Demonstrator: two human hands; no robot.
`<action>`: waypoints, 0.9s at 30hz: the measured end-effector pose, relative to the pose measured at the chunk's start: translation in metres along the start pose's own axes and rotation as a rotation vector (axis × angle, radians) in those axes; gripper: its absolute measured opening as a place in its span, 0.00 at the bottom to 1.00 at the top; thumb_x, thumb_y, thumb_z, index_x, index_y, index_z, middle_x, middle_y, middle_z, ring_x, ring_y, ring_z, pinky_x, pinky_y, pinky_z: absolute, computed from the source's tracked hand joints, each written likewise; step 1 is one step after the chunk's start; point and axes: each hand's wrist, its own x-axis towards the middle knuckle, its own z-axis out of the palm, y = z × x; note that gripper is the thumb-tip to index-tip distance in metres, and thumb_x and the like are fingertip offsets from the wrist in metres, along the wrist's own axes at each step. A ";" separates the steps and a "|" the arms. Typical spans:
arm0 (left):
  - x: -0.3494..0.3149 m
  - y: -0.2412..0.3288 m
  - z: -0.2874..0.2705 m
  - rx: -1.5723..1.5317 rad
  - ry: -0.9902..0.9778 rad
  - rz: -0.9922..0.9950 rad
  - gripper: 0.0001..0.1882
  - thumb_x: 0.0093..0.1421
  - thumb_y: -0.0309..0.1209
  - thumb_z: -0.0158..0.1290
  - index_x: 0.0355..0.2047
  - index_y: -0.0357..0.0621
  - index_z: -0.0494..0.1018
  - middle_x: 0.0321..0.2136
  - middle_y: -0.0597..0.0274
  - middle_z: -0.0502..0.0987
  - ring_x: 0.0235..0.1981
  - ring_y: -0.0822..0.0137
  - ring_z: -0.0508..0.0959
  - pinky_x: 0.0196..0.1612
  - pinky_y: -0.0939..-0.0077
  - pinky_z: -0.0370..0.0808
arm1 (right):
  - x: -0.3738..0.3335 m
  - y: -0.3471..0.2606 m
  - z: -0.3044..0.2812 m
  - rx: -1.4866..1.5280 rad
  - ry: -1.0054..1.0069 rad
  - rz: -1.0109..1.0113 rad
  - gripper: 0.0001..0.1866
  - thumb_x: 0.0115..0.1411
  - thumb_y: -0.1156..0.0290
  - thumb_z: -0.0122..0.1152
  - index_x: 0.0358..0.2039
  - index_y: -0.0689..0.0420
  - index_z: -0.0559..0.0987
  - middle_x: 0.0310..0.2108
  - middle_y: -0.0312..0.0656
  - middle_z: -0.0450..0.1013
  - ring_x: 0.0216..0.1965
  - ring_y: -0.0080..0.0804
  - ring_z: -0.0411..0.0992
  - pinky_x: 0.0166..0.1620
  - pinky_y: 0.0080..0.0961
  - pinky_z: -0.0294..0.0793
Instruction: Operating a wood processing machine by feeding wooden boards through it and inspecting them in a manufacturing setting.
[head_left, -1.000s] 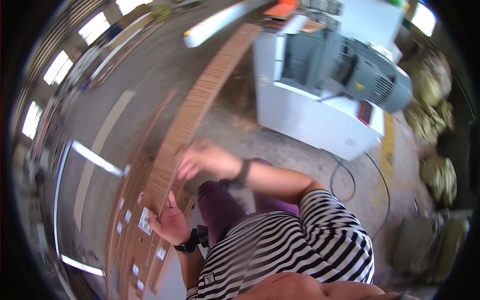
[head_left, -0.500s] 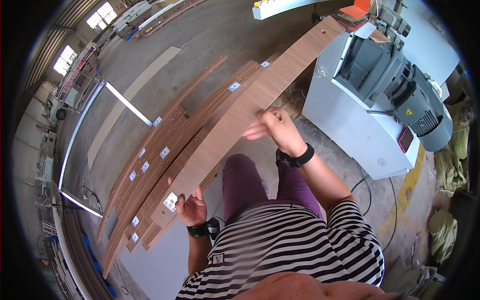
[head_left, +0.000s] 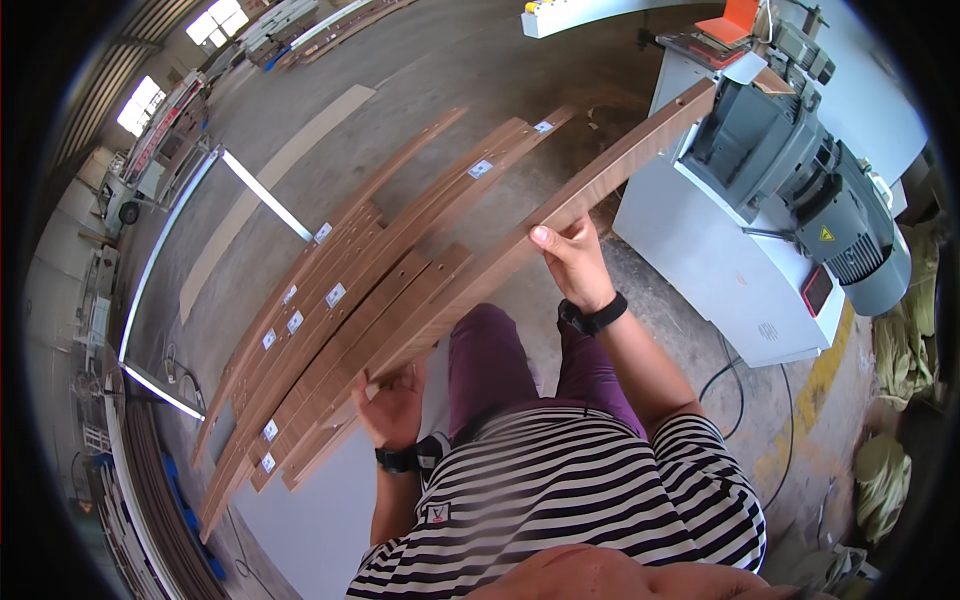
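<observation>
A long wood-grain board [head_left: 625, 163] slants in front of me from lower left to upper right, its narrow edge turned up. A hole shows near its far end. My right hand [head_left: 577, 265] grips it around the middle, the thumb on the upper edge and the fingers partly hidden behind. At the near end, my left hand [head_left: 393, 405] has its thumb and fingers closed around the board. Under and left of it lies a stack of similar brown boards [head_left: 300, 375], several with small white labels and drilled holes.
At the right stands a light grey machine cabinet [head_left: 690, 270] with a large grey motor [head_left: 845, 235] and a red-edged phone [head_left: 817, 290] on it. Black cables run over the floor beside it. A white metal frame [head_left: 265, 195] and a long tan strip [head_left: 270, 185] lie at the left.
The board has been rolled from its broad labelled face onto its edge, and its far end has dropped slightly. My right hand has changed its hold, with the thumb now on top.
</observation>
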 end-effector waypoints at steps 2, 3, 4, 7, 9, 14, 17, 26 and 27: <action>0.002 -0.001 -0.009 -0.070 0.081 0.120 0.23 0.51 0.48 0.58 0.36 0.42 0.70 0.41 0.58 0.75 0.44 0.61 0.73 0.52 0.63 0.69 | -0.004 0.008 0.010 -0.065 0.093 -0.016 0.24 0.53 0.70 0.66 0.48 0.61 0.70 0.43 0.39 0.73 0.45 0.27 0.72 0.48 0.25 0.71; 0.002 0.002 -0.011 -0.075 0.087 0.127 0.23 0.51 0.48 0.58 0.36 0.42 0.70 0.41 0.58 0.75 0.44 0.61 0.73 0.52 0.63 0.69 | -0.004 0.008 0.012 -0.064 0.088 -0.007 0.24 0.53 0.70 0.66 0.48 0.61 0.70 0.43 0.39 0.73 0.45 0.27 0.72 0.48 0.25 0.71; 0.002 0.006 -0.015 -0.040 0.074 0.076 0.21 0.51 0.48 0.59 0.35 0.45 0.71 0.39 0.62 0.76 0.42 0.64 0.74 0.49 0.65 0.70 | -0.006 0.007 0.016 -0.080 0.135 0.009 0.23 0.53 0.70 0.66 0.47 0.62 0.70 0.43 0.39 0.73 0.45 0.27 0.72 0.47 0.26 0.71; -0.002 0.002 -0.001 0.025 0.150 0.062 0.18 0.51 0.48 0.59 0.32 0.50 0.73 0.34 0.68 0.77 0.39 0.68 0.75 0.45 0.68 0.72 | -0.006 0.007 0.011 -0.128 0.169 0.061 0.20 0.54 0.70 0.64 0.46 0.61 0.71 0.42 0.39 0.73 0.44 0.27 0.72 0.45 0.26 0.73; -0.002 0.000 0.002 0.055 0.242 0.100 0.17 0.51 0.49 0.58 0.31 0.52 0.73 0.32 0.70 0.78 0.37 0.69 0.76 0.44 0.70 0.73 | -0.006 0.008 0.013 -0.103 0.251 0.087 0.20 0.54 0.69 0.65 0.45 0.60 0.72 0.41 0.38 0.73 0.41 0.26 0.72 0.42 0.25 0.73; 0.002 -0.002 -0.007 0.029 0.279 0.059 0.21 0.52 0.51 0.57 0.38 0.51 0.72 0.36 0.68 0.77 0.42 0.65 0.74 0.46 0.67 0.70 | -0.003 0.014 0.016 -0.210 0.375 0.118 0.19 0.54 0.67 0.65 0.44 0.57 0.72 0.38 0.36 0.73 0.37 0.24 0.72 0.39 0.24 0.73; 0.001 0.000 -0.008 0.032 0.316 0.075 0.17 0.51 0.49 0.59 0.31 0.50 0.74 0.32 0.69 0.78 0.38 0.68 0.76 0.45 0.70 0.72 | -0.005 0.020 0.022 -0.266 0.411 0.155 0.17 0.53 0.65 0.66 0.41 0.55 0.72 0.33 0.32 0.72 0.33 0.21 0.70 0.35 0.21 0.70; -0.006 0.046 -0.052 0.083 -0.042 0.400 0.20 0.50 0.41 0.55 0.41 0.44 0.71 0.43 0.60 0.75 0.48 0.59 0.72 0.53 0.58 0.69 | -0.005 0.015 -0.034 0.061 0.030 0.420 0.31 0.58 0.45 0.53 0.48 0.60 0.68 0.44 0.47 0.71 0.47 0.37 0.70 0.50 0.41 0.72; -0.010 0.070 -0.085 0.079 -0.191 0.450 0.24 0.48 0.39 0.55 0.44 0.39 0.69 0.51 0.57 0.70 0.56 0.57 0.66 0.56 0.58 0.66 | -0.002 0.007 -0.035 0.143 0.015 0.450 0.33 0.59 0.43 0.50 0.49 0.62 0.67 0.47 0.52 0.69 0.51 0.42 0.68 0.53 0.47 0.70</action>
